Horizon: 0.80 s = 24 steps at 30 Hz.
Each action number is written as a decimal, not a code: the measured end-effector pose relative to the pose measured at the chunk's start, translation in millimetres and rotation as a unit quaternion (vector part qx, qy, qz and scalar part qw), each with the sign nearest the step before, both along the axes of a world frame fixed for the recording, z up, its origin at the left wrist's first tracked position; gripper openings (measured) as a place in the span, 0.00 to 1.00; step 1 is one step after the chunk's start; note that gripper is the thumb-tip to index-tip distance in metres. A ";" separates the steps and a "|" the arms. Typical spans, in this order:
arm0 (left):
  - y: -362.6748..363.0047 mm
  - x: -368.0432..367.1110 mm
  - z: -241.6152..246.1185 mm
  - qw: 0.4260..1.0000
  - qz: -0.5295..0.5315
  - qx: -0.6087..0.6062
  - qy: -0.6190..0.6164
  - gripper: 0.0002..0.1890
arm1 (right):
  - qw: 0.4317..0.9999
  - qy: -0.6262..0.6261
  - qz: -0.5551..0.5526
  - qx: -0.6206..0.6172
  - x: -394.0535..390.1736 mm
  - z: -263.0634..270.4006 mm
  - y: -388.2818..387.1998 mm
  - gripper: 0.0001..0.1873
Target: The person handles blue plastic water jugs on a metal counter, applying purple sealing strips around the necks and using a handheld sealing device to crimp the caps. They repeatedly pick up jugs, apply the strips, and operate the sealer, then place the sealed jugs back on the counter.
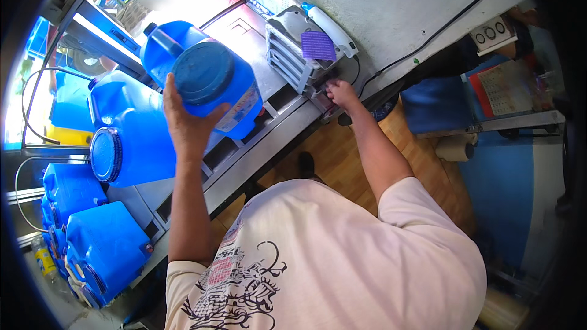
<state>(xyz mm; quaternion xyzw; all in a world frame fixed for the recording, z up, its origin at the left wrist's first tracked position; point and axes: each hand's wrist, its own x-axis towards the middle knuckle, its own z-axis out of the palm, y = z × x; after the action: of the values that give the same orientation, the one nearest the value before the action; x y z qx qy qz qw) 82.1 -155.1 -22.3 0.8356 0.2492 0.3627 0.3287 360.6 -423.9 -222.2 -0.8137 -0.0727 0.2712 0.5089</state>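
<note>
My left hand (190, 123) spans the near side of a blue plastic water container (243, 82), thumb and fingers spread around its dark blue round screw lid (204, 71). The container stands on the metal counter, its built-in handle towards the window. My right hand (341, 94) is at the bottom of a small grey drawer rack (291, 57), its fingers bent at the lowest compartment. What those fingertips touch is too dark to make out. On top of the rack lie a purple card (318, 46) with writing and a white handheld tool (331, 27) with a blue tip and a cord.
Another blue container (137, 123) lies to the left, its lid facing me. Several more blue containers (107, 247) sit further left, near a pale hose (20, 192). A black cable (412, 57) runs along the wall. At right is a blue chair (435, 96). People are partly visible outside the window.
</note>
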 end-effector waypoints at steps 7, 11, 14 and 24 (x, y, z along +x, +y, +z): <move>40.3 -43.2 17.9 0.996 0.007 -0.025 0.090 0.58 | 0.923 0.261 -0.167 0.228 45.2 -19.2 26.2 0.14; 54.4 -62.4 20.9 0.995 0.019 -0.023 0.098 0.59 | 0.922 0.273 -0.165 0.220 39.2 -18.4 11.5 0.14; 54.1 -59.2 14.5 0.996 0.000 -0.052 0.072 0.64 | 0.963 0.201 -0.138 0.117 19.6 -2.1 -16.3 0.14; 46.1 -41.4 -4.6 0.996 0.007 -0.088 -0.001 0.59 | 0.862 -0.402 0.213 -0.222 23.2 40.4 -16.5 0.10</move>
<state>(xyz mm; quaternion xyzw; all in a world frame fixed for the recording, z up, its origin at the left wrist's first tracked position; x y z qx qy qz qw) 40.7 -109.0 -26.9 0.8014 0.2855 0.3422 0.3989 383.8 -440.4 -181.9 -0.9081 -0.3810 0.0313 0.1710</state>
